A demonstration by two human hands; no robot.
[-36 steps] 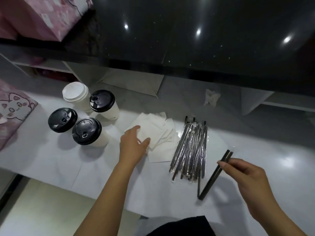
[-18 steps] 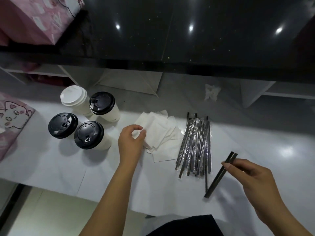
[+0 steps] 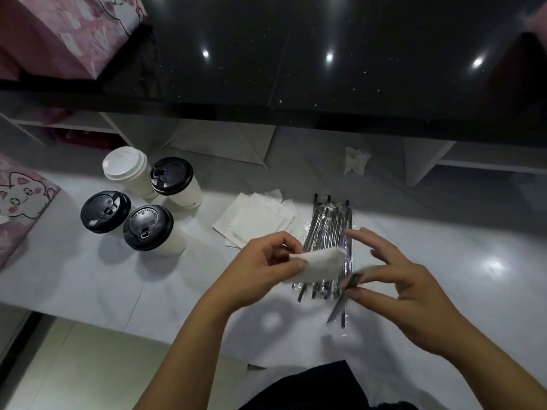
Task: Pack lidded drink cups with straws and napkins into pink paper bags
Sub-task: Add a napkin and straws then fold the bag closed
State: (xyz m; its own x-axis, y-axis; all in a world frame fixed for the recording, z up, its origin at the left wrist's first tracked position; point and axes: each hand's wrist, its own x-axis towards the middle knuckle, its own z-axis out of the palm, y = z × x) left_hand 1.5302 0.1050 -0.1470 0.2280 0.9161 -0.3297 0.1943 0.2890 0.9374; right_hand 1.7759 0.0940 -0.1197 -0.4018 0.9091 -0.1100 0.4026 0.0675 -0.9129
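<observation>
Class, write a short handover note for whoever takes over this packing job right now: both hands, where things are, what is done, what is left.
Left hand pinches one white paper napkin. Right hand pinches one black wrapped straw.
Four lidded paper cups stand at the left of the white table; napkin stack and straw pile lie mid-table.
Two pink cat-print paper bags: one at the left edge, one on the dark counter, upper left.
Done: napkin and straw picked up.
Left: bag every cup with a straw and napkin.

the nearest black cup lid (image 3: pixel 148 227) bears the words "contents hot".
</observation>
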